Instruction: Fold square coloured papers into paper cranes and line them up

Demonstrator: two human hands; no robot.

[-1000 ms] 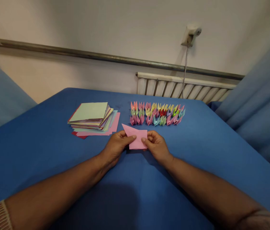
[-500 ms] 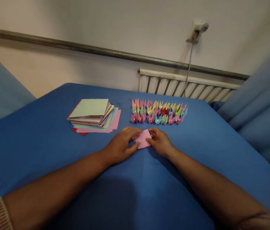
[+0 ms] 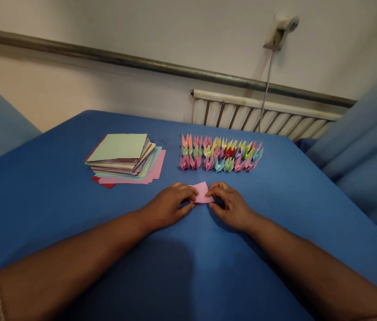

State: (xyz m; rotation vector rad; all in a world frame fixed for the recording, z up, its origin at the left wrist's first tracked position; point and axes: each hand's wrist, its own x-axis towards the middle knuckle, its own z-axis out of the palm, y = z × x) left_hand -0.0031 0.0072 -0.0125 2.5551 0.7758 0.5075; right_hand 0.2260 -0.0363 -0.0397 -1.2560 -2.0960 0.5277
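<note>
A small folded pink paper (image 3: 202, 191) lies between my two hands at the middle of the table. My left hand (image 3: 171, 204) has its fingers and thumb closed on the paper's left side. From the other side, my right hand (image 3: 231, 204) grips the right edge with curled fingertips and thumb. Just beyond the paper stand several rows of folded paper cranes (image 3: 220, 154) in pink, yellow, green, red and blue. To the left is a stack of coloured paper sheets (image 3: 118, 149), pale green on top.
A blue cloth covers the table (image 3: 58, 200). Behind it are a white radiator (image 3: 265, 102), a metal pipe (image 3: 141, 62) and a wall socket (image 3: 277, 33) with a hanging cord. Blue curtains (image 3: 372, 133) hang at both sides.
The pink paper now looks flatter and lower against the table. My right hand has shifted its grip along the paper's right edge, with its thumb nearer me. The view has tilted slightly.
</note>
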